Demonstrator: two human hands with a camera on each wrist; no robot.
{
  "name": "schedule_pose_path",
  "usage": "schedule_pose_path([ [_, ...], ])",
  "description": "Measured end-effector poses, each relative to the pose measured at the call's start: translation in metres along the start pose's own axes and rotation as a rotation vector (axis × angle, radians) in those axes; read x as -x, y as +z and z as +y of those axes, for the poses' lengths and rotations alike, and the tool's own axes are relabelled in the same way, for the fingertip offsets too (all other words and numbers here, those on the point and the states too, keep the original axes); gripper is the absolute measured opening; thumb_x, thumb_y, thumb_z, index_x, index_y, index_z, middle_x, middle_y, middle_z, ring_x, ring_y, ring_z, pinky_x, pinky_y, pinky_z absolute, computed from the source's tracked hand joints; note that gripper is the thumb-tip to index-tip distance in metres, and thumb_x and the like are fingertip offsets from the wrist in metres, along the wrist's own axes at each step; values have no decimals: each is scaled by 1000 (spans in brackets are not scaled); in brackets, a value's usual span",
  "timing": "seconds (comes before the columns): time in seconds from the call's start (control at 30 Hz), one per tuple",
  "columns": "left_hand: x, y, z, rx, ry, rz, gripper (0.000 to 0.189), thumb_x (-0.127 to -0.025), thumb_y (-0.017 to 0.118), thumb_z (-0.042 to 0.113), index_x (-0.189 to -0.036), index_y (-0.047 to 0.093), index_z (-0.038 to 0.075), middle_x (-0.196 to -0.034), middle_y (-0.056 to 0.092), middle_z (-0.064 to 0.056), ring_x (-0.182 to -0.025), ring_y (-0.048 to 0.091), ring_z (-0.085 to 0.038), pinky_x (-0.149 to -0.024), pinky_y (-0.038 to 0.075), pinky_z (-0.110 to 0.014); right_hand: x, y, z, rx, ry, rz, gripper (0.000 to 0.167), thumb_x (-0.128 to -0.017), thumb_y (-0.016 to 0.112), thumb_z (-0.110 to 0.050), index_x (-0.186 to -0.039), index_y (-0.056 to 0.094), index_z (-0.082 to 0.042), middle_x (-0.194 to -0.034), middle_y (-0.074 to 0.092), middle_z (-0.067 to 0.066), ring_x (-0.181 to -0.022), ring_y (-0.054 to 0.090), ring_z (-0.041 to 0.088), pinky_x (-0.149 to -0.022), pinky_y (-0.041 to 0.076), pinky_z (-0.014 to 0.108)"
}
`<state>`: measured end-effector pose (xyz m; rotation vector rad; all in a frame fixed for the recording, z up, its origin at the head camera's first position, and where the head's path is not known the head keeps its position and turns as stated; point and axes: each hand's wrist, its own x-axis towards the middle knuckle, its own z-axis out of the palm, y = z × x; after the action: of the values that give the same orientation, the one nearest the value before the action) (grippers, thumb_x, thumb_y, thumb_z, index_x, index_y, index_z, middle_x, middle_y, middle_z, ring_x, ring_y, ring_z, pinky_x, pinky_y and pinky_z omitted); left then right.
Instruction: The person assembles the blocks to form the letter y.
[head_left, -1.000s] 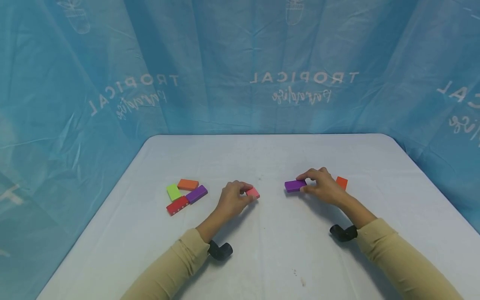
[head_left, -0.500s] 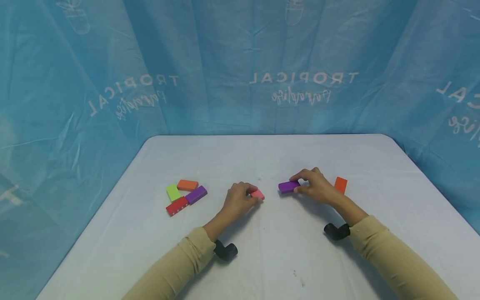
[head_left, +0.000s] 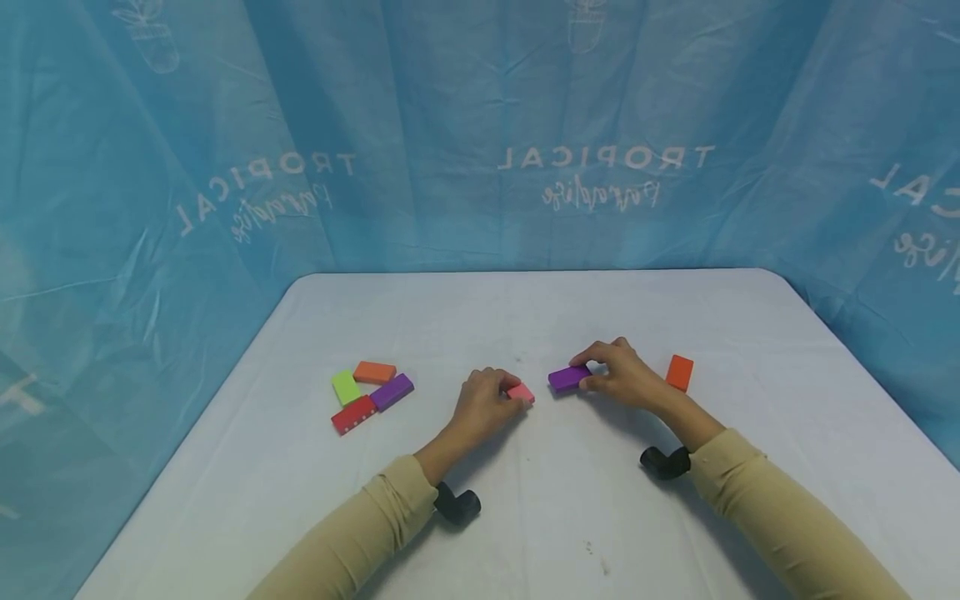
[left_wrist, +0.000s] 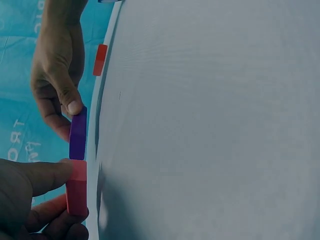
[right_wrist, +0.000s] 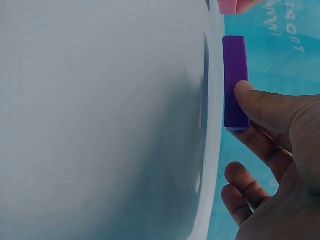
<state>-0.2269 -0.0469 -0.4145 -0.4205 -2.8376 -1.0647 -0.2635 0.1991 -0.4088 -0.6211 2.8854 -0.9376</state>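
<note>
Near the middle of the table, my left hand (head_left: 482, 406) pinches a pink block (head_left: 522, 393) between thumb and fingers. To its right, my right hand (head_left: 622, 377) grips one end of a purple block (head_left: 568, 378), whose other end points toward the pink one. A small gap lies between the two blocks in the head view. In the right wrist view the thumb lies on the long face of the purple block (right_wrist: 235, 60). Part of the pink block is hidden by the left fingers in the head view.
On the left of the white table (head_left: 465, 317) lie an orange block (head_left: 374, 372), a lime green block (head_left: 346, 387), a second purple block (head_left: 392, 392) and a red block (head_left: 353, 415) with white dots. An orange-red block (head_left: 679, 372) lies beyond the right wrist. A blue curtain (head_left: 450, 233) hangs behind.
The left hand has moved right with the pink block, and the right hand has moved left with the purple block. The gap between the blocks has narrowed. The other blocks lie as before.
</note>
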Motion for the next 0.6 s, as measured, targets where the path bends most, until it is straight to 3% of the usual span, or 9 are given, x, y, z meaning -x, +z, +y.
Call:
schedule_pose_path([
  [0.6,-1,6,2,-30,4,-7,26,-76,76,21,-97,71,6,-88,64,-7,-83,50,-19,-72,37,-29,-8,9,-5,28,-23,-39,33,-82,70,-13,-115,67,-17,-119,65,4,-104,43,24,-83,37,33],
])
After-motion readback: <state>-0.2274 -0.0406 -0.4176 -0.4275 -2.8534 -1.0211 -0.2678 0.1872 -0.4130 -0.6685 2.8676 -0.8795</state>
